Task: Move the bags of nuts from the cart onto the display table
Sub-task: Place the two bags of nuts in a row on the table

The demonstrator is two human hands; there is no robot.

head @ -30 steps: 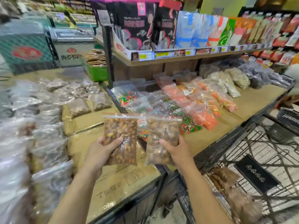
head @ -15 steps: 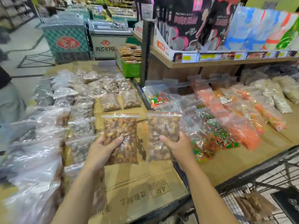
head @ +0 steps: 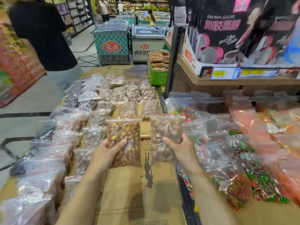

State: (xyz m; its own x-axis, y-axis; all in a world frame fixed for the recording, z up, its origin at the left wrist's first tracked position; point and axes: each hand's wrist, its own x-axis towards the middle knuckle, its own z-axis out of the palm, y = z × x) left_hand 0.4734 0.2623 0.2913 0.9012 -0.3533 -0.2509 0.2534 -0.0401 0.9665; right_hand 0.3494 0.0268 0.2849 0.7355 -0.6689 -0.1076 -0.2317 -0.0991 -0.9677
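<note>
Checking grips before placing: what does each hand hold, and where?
Left hand grips the darker nut bag at its lower left; right hand, the paler nut bag at its lower right.

Rows of nut bags [head: 103, 95] on display table [head: 138, 192] left, candy bags [head: 243, 151] right, shelf [head: 243, 82] behind them

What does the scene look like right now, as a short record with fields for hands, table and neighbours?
left hand: grips clear zip bag of dark amber nuts, upright
right hand: grips clear zip bag of paler brown nuts, upright
under both bags: bare brown cardboard table top
table's left: rows of clear nut bags
table's right: clear bags of red-green candy
</note>
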